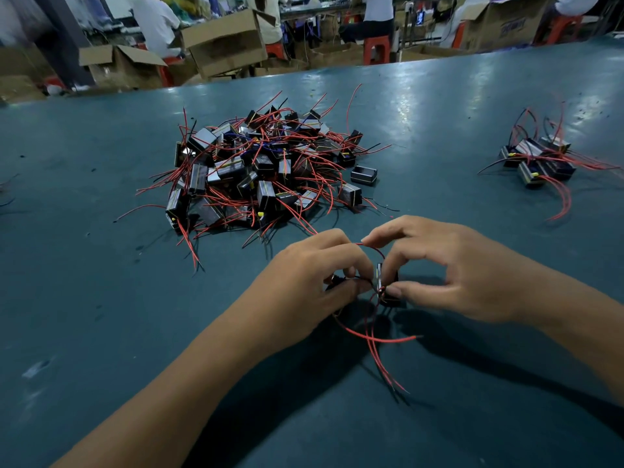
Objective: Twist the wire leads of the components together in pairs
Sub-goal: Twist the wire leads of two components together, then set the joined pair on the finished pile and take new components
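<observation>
Behind the teal table (pixel 101 298), cardboard boxes (pixel 226 42) crowd the workshop.

Nothing readable — the cardboard box (pixel 512 28) print is blurred.

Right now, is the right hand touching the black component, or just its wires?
Touching. The head view shows the right hand with its thumb pressed against the black component and its index finger pinching a red wire above it.

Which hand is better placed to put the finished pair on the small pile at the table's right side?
Probably the right hand: the small pile lies on its side. The left hand would need to cross over.
</observation>
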A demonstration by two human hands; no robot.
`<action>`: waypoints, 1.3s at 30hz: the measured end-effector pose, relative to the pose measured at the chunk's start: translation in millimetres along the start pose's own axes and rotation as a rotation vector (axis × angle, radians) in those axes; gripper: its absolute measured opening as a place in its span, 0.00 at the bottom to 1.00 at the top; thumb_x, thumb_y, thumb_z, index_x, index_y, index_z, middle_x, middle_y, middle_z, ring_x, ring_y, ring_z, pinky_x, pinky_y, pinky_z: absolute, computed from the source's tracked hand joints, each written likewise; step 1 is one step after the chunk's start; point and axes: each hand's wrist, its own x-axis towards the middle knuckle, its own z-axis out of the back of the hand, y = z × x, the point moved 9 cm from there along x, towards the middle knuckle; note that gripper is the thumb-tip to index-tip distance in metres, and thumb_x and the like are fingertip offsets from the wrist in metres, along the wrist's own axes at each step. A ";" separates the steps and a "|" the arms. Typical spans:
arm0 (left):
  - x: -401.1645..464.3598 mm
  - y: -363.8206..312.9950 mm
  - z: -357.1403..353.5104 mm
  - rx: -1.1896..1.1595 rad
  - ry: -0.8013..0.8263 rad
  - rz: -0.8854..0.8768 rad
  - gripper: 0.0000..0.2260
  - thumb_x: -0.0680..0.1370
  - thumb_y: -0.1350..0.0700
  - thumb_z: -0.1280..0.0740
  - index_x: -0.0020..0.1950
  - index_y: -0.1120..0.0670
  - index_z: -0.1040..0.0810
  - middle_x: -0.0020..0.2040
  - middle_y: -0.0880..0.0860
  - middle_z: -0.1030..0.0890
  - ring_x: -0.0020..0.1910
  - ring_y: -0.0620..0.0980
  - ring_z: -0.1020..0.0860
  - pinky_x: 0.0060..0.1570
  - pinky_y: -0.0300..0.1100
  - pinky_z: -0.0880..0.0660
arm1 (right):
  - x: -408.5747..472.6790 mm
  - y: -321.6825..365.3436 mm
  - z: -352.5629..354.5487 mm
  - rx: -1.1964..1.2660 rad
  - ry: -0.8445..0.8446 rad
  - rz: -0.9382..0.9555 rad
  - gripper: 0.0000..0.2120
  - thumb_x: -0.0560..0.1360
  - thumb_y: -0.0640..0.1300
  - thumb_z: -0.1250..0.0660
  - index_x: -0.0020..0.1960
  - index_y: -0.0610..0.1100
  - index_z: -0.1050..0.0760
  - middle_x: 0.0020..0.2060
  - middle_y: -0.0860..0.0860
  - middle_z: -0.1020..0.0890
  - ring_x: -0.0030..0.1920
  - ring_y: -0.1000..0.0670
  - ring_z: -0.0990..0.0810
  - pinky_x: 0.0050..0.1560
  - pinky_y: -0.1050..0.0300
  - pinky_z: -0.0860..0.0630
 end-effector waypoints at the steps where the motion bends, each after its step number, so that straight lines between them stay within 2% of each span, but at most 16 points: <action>1: -0.1 0.4 1.4 0.007 -0.001 0.001 0.02 0.76 0.56 0.30 0.48 0.50 0.18 0.45 0.46 0.24 0.42 0.36 0.28 0.44 0.37 0.29 | 0.1 0.8 -0.6 -0.006 0.012 0.004 0.04 0.75 0.52 0.29 0.48 0.53 0.20 0.64 0.60 0.27 0.67 0.59 0.28 0.66 0.64 0.35; 6: -0.3 0.3 4.9 0.051 0.000 -0.011 0.02 0.77 0.58 0.28 0.46 0.52 0.19 0.44 0.45 0.24 0.40 0.39 0.28 0.42 0.34 0.31 | 2.0 5.6 0.6 -0.082 -0.020 0.054 0.09 0.76 0.55 0.33 0.47 0.51 0.20 0.63 0.57 0.25 0.65 0.59 0.28 0.65 0.69 0.37; 11: 0.6 8.0 13.2 0.029 -0.011 0.025 0.03 0.77 0.58 0.27 0.45 0.51 0.19 0.43 0.45 0.24 0.40 0.47 0.26 0.40 0.39 0.29 | 1.6 -0.8 13.6 -0.091 -0.093 -0.002 0.11 0.76 0.57 0.35 0.47 0.51 0.20 0.60 0.58 0.23 0.62 0.60 0.27 0.64 0.66 0.35; 13: 0.3 10.4 15.1 0.025 -0.035 0.047 0.04 0.77 0.56 0.27 0.46 0.50 0.22 0.40 0.44 0.24 0.38 0.47 0.26 0.38 0.35 0.31 | 1.5 -2.7 15.0 -0.077 -0.124 -0.036 0.09 0.76 0.56 0.35 0.50 0.52 0.21 0.59 0.58 0.22 0.62 0.59 0.26 0.62 0.66 0.34; 15: -2.7 23.8 20.7 0.007 -0.064 0.154 0.08 0.77 0.51 0.27 0.44 0.50 0.26 0.36 0.44 0.25 0.34 0.44 0.28 0.34 0.32 0.33 | -0.9 -9.5 23.3 -0.053 -0.226 -0.125 0.07 0.76 0.53 0.33 0.52 0.53 0.24 0.51 0.60 0.21 0.54 0.59 0.23 0.53 0.67 0.30; 17: -8.1 44.0 20.0 0.029 0.006 0.294 0.13 0.75 0.44 0.28 0.40 0.50 0.27 0.32 0.46 0.25 0.31 0.42 0.30 0.32 0.35 0.33 | -5.9 -19.3 30.0 -0.059 -0.311 -0.234 0.06 0.75 0.51 0.32 0.49 0.53 0.27 0.40 0.58 0.20 0.42 0.59 0.22 0.43 0.67 0.29; 19: -15.1 58.1 7.7 0.115 0.185 0.399 0.17 0.73 0.37 0.30 0.38 0.50 0.25 0.32 0.46 0.24 0.31 0.41 0.28 0.32 0.38 0.32 | -8.2 -31.0 22.2 -0.127 -0.245 -0.359 0.07 0.75 0.55 0.34 0.47 0.53 0.29 0.33 0.56 0.20 0.35 0.58 0.23 0.38 0.63 0.28; 21: -19.0 61.5 -5.0 0.124 0.292 0.438 0.18 0.73 0.35 0.31 0.40 0.50 0.23 0.33 0.46 0.21 0.31 0.40 0.26 0.32 0.37 0.31 | -8.7 -37.7 7.2 -0.195 -0.119 -0.446 0.11 0.75 0.60 0.39 0.47 0.53 0.29 0.31 0.55 0.19 0.34 0.57 0.23 0.39 0.54 0.26; 22: -18.9 60.0 -10.1 0.092 0.307 0.443 0.18 0.74 0.36 0.31 0.40 0.50 0.22 0.33 0.46 0.20 0.30 0.40 0.25 0.31 0.36 0.30 | -8.4 -37.7 0.1 -0.190 -0.083 -0.458 0.11 0.76 0.60 0.39 0.48 0.53 0.29 0.31 0.55 0.19 0.34 0.57 0.23 0.39 0.53 0.25; 25: -17.1 53.2 -24.4 -0.018 0.310 0.468 0.15 0.77 0.40 0.30 0.40 0.51 0.21 0.30 0.47 0.18 0.24 0.37 0.26 0.27 0.34 0.31 | -5.0 -30.9 -13.6 -0.111 -0.056 -0.422 0.04 0.78 0.52 0.36 0.46 0.53 0.27 0.30 0.56 0.20 0.33 0.57 0.23 0.34 0.60 0.28; 27: -15.7 51.8 -28.2 -0.017 0.272 0.489 0.16 0.78 0.41 0.31 0.38 0.51 0.22 0.28 0.46 0.18 0.21 0.37 0.27 0.25 0.33 0.33 | -3.0 -27.0 -19.4 -0.098 -0.019 -0.398 0.03 0.78 0.47 0.36 0.47 0.54 0.26 0.32 0.56 0.20 0.33 0.55 0.23 0.35 0.57 0.26; 29: -15.2 50.7 -30.4 -0.016 0.229 0.502 0.17 0.78 0.41 0.31 0.37 0.52 0.22 0.27 0.46 0.19 0.20 0.37 0.28 0.24 0.34 0.34 | -3.7 -26.9 -22.5 -0.059 0.026 -0.402 0.04 0.77 0.47 0.36 0.49 0.55 0.26 0.34 0.55 0.19 0.34 0.54 0.23 0.38 0.52 0.25; 31: -15.3 49.2 -31.6 0.005 0.193 0.507 0.17 0.79 0.42 0.32 0.36 0.52 0.23 0.26 0.46 0.19 0.19 0.37 0.28 0.25 0.37 0.34 | -6.2 -28.0 -25.7 0.015 0.073 -0.421 0.04 0.76 0.51 0.36 0.51 0.57 0.26 0.36 0.56 0.19 0.36 0.54 0.22 0.41 0.49 0.23; 33: -15.5 47.5 -34.0 -0.008 0.181 0.506 0.17 0.80 0.43 0.33 0.36 0.52 0.24 0.27 0.46 0.19 0.19 0.38 0.28 0.25 0.37 0.34 | -7.3 -26.3 -26.6 0.039 0.101 -0.430 0.10 0.73 0.59 0.37 0.52 0.58 0.26 0.38 0.58 0.19 0.39 0.56 0.22 0.45 0.49 0.22; 37: -18.5 44.3 -47.1 -0.314 0.275 0.538 0.11 0.81 0.54 0.36 0.42 0.55 0.22 0.33 0.50 0.16 0.22 0.47 0.25 0.27 0.37 0.33 | -3.6 -20.5 -21.3 -0.193 0.091 -0.435 0.33 0.62 0.78 0.45 0.55 0.56 0.27 0.46 0.58 0.22 0.48 0.56 0.23 0.52 0.51 0.24; 39: -19.5 40.8 -52.3 -0.418 0.334 0.541 0.09 0.81 0.59 0.39 0.45 0.57 0.21 0.34 0.51 0.16 0.22 0.47 0.26 0.26 0.37 0.34 | -4.0 -19.8 -21.2 -0.324 0.099 -0.465 0.36 0.61 0.80 0.48 0.56 0.57 0.30 0.50 0.58 0.25 0.52 0.53 0.24 0.54 0.49 0.25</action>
